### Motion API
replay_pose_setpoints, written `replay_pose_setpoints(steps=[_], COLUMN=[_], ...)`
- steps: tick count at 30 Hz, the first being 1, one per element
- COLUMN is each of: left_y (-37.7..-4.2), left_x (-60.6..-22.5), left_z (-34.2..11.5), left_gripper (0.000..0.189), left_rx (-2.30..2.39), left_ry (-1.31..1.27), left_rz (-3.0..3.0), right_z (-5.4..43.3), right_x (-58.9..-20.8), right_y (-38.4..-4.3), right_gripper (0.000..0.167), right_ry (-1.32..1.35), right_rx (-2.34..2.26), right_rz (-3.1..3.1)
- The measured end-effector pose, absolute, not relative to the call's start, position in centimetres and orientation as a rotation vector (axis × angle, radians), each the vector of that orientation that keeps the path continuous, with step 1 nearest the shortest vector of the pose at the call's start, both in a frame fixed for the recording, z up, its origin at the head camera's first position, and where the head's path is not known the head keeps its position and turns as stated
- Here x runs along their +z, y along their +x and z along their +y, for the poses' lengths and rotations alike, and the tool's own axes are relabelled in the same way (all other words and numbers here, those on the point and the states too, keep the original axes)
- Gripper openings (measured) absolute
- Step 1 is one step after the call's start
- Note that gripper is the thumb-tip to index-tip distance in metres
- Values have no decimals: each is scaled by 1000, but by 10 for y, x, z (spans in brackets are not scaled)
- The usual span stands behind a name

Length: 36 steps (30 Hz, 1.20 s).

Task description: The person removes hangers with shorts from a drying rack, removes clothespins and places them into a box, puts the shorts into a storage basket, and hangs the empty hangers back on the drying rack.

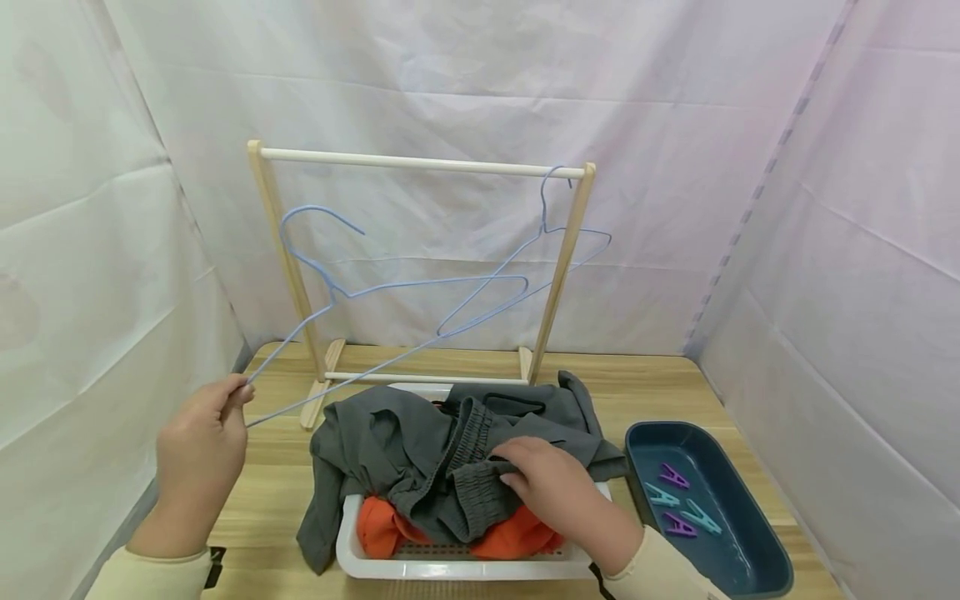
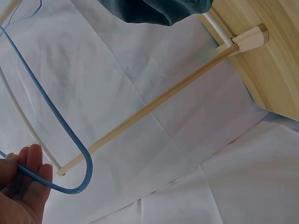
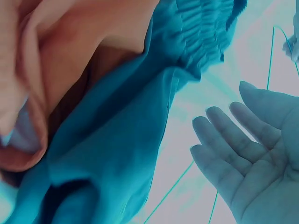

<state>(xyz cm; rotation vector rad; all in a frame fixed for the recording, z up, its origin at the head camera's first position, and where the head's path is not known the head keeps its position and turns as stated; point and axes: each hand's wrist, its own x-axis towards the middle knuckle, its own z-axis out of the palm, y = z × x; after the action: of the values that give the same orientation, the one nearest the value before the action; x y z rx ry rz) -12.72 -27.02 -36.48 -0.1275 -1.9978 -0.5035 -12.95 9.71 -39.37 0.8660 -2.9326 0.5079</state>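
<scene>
My left hand (image 1: pixel 202 433) pinches the lower left corner of a light blue wire hanger (image 1: pixel 397 285), which is held up in front of the rack with its hook at the top left. In the left wrist view, thumb and fingers close on the bent end of the hanger (image 2: pixel 60 121). Dark grey trousers (image 1: pixel 390 450) with an elastic waistband lie heaped over a white basket (image 1: pixel 465 570). Over the waistband is my right hand (image 1: pixel 551 487); in the right wrist view its fingers (image 3: pixel 233 135) are loosely extended, with nothing between them. Orange cloth (image 1: pixel 378 529) shows beneath the trousers.
Behind the basket stands a wooden rack (image 1: pixel 420 163), with a second blue hanger (image 1: pixel 543 204) hooked near its right end. To the right, a dark blue tray (image 1: pixel 738 517) contains several purple and teal clips (image 1: pixel 701 517). White sheets (image 1: pixel 450 75) enclose the table.
</scene>
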Motion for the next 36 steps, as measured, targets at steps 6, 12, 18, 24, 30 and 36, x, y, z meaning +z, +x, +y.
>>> replay_pose_setpoints(steps=[6, 12, 18, 24, 30, 36], left_y=[-129, -129, -129, -129, -130, -131], left_x=[-362, -357, -353, -351, -350, -350], left_z=[-274, -277, -280, -280, -280, -281], left_gripper=[6, 9, 9, 9, 9, 10], left_rx=[-538, -578, -587, -592, -595, -597], left_ry=[-102, -67, -3, 21, 42, 53], left_rz=[-1970, -1987, -2024, -2047, -2047, -2045], right_z=[118, 141, 163, 179, 189, 195], right_x=[-391, -393, -398, -408, -416, -419], right_y=[-123, -121, -122, -124, -124, -123], right_gripper=[31, 29, 27, 28, 27, 24], right_ry=[673, 450, 327, 243, 200, 155], right_rx=[540, 555, 547, 527, 535, 537], right_rz=[-2885, -2915, -2977, -3009, -3009, -3066])
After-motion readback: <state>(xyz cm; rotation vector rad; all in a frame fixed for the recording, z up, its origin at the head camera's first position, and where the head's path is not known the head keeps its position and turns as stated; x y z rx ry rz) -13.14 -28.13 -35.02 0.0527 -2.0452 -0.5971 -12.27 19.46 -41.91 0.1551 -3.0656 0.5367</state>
